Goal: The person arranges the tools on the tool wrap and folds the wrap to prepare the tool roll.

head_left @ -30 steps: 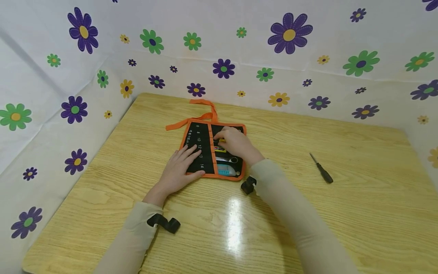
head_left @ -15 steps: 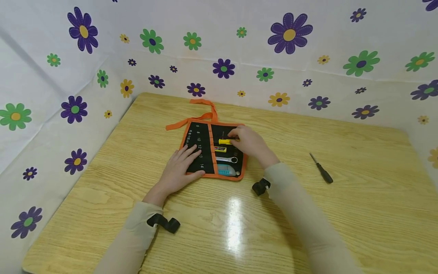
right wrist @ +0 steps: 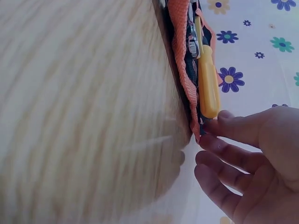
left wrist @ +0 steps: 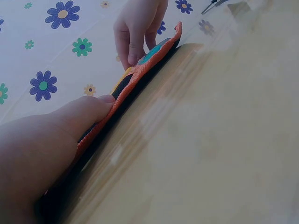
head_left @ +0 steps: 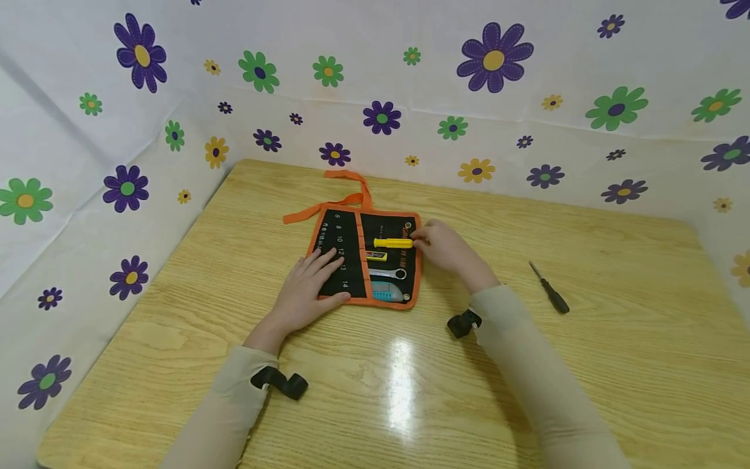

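Note:
A black fabric tool roll (head_left: 331, 280) with orange edging lies spread on the table. Flat on its left part rests my left hand (head_left: 305, 290), fingers spread and thumb near the front edge. A yellow-handled screwdriver (head_left: 392, 243) lies across the right part, its front end toward the pockets. My right hand (head_left: 448, 251) is at the butt of that handle, thumb and fingertips right by its end. In the right wrist view the fingers are loosely bent and apart, beside the yellow handle (right wrist: 209, 86). Below the screwdriver sit a small yellow case (head_left: 376, 256), a ring wrench (head_left: 389, 273) and a teal utility knife (head_left: 387, 291).
A black-handled screwdriver (head_left: 552, 291) lies alone on the wooden table (head_left: 621, 352), right of my right arm. Orange tie straps (head_left: 354, 185) trail from the roll's far edge. Flower-print cloth (head_left: 422, 85) hangs behind the table and on its left side.
My right hand has drawn back rightward along the yellow handle, from over the pockets to its butt end, uncovering the handle. My left hand has stayed in place.

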